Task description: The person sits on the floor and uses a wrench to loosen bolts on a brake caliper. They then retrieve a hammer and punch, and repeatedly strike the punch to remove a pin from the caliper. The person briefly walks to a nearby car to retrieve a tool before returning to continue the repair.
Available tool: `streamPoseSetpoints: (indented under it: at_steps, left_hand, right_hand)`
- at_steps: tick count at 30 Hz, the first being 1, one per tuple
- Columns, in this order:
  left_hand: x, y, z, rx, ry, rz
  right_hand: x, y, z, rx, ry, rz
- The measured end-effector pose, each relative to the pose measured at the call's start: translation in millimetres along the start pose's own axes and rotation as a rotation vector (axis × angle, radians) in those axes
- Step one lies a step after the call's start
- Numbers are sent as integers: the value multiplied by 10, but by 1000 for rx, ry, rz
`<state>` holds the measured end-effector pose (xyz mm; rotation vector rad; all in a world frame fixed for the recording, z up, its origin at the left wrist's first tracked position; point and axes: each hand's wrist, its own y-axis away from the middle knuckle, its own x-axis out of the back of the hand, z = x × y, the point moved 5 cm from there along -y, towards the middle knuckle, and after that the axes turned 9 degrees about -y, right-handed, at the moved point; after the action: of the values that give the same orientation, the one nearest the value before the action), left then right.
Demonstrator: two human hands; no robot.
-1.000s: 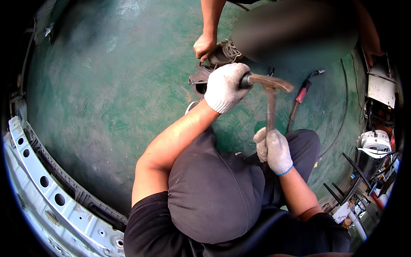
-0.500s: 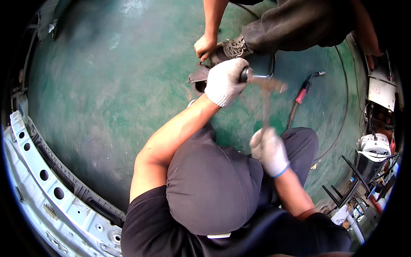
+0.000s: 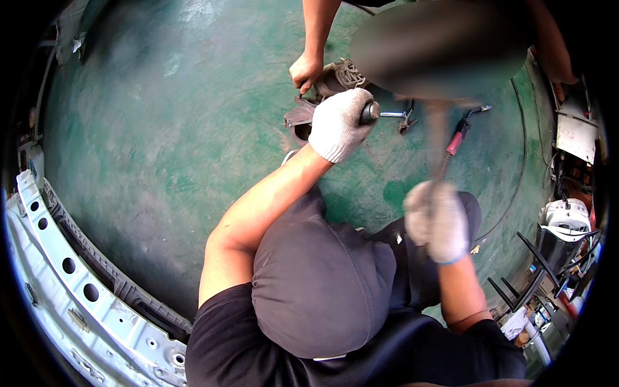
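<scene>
My gloved left hand (image 3: 338, 129) is closed on a dark cylindrical tool (image 3: 369, 115) with a metal end, held over a brown-grey metal part (image 3: 298, 116) on the floor, most of it hidden. My gloved right hand (image 3: 433, 222) grips a hammer (image 3: 436, 138), both smeared by motion, the head well right of the held tool. A co-worker's bare hand (image 3: 306, 69) reaches down to the metal part, beside a shoe (image 3: 335, 84). A chrome bar with a clamp (image 3: 405, 122) lies right of my left hand, partly hidden.
A welding torch (image 3: 456, 138) with a red grip and black cables (image 3: 521, 161) lie on the green floor (image 3: 148, 142). A long pale-blue perforated metal panel (image 3: 58, 271) runs along the left. Clutter, with a white container (image 3: 564, 216) and black racks (image 3: 516, 290), lines the right.
My right hand and the hammer have swung to the right, away from the tool in my left hand, which has shifted only slightly and stays gripped.
</scene>
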<state>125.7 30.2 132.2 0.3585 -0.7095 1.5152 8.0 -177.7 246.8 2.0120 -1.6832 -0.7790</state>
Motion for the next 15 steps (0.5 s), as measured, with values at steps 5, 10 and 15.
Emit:
streamPoseSetpoints:
  at_steps: [5,10,15]
  left_hand:
    - [71,41,-54,-5,-12,31]
    - [-141,160,30,-99,-33,-83]
    - [44,94,34,1,-13,-43]
  right_hand:
    - [-163,253,-1032,717,-415,-301]
    - [-232,-43,575,-271,-174,46]
    - [37,-164,89,79,-322,104]
